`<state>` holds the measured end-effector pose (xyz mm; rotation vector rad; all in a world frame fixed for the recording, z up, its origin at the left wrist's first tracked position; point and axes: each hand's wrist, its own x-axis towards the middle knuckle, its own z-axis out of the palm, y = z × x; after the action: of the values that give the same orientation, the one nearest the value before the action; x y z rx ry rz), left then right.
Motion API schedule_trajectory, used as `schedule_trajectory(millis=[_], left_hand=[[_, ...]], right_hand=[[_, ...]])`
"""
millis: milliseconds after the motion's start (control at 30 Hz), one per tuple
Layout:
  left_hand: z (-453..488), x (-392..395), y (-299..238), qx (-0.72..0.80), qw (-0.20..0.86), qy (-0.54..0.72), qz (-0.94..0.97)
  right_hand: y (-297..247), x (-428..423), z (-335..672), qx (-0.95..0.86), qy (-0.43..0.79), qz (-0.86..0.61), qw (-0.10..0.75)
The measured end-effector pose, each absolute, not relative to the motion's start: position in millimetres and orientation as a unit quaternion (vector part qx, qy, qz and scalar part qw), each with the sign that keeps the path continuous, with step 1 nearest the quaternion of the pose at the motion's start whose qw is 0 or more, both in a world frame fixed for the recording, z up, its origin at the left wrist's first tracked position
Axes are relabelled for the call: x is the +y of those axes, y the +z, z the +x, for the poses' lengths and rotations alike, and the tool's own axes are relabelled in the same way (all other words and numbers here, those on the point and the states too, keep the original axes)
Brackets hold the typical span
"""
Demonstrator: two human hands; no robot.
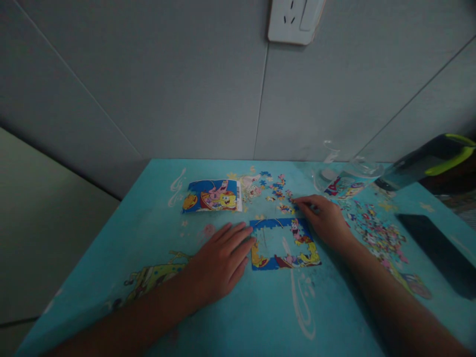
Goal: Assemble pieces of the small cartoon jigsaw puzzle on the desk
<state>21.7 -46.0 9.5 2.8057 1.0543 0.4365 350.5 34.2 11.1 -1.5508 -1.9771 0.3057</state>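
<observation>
Right at the centre of the table [243,320], a jigsaw frame [287,262], lying flat, joined up into a rectangle, with turquoise showing through the middle. Blue along the top, a pink figure at upper right, yellow filling the lower right corner, more yellow and orange at lower left. Over to the left edge now: the left hand [217,260], palm down, fingers loosely spread and slightly bent, resting on the table with fingertips right by the border. Across to the right hand [325,218], out past the upper right corner, thumb and forefinger narrowed nearly to a pinch at the edge of the loose pieces [278,187]. Cannot tell, in light this dim, about a piece between those tips. Just above the frame, those loose pieces, scattered in blue, yellow and pink, trailing off toward the wall [186,89]. To their left, a picture card [211,196], cartoon figures in yellow and pink against blue, pale strip down the right edge.

Beyond the right wrist, a second heap of pieces [383,233], many-coloured, thickly strewn. Behind that, a clear container [351,183] with a cartoon label, then a dark bottle [416,161] with yellow-green trim. Over on the right, a dark flat slab [439,250], lying slantwise. Partly under the left forearm, a printed yellow figure [156,275]. High on the grey wall, a white socket [295,20].
</observation>
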Motion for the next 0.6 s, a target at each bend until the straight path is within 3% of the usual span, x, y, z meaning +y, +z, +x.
schedule_trajectory(millis=[300,600], left_hand=[[23,-45,5,0.348,0.061,0.172,0.92],[24,-44,5,0.34,0.049,0.163,0.925]], right_hand=[[14,40,351,-0.735,0.093,-0.601,0.3],[22,106,318,-0.73,0.04,-0.65,0.206]])
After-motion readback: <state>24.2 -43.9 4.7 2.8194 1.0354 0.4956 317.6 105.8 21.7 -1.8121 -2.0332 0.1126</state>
